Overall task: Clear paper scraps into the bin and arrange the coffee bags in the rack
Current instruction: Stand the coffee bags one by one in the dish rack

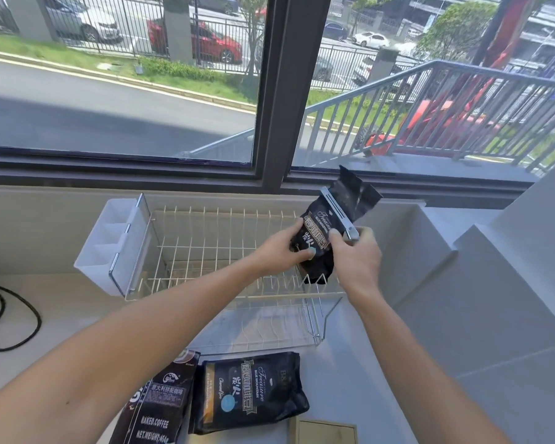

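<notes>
A white wire rack [212, 251] stands on the counter under the window. Both hands hold a black coffee bag [321, 232] upright at the rack's right end, its bottom down among the wires. My left hand [285, 245] grips the bag's left side, and my right hand [358, 251] grips its right side by the silver clip across its folded top. Two more black coffee bags lie flat on the counter in front of the rack: one in the middle [250, 392] and one to its left [161, 402]. No paper scraps or bin are in sight.
A white plastic cutlery holder [109, 238] hangs on the rack's left end. A black cable [16, 315] loops on the counter at far left. A light wooden-edged item [326, 432] pokes in at the bottom. A grey stepped ledge [478, 283] rises to the right.
</notes>
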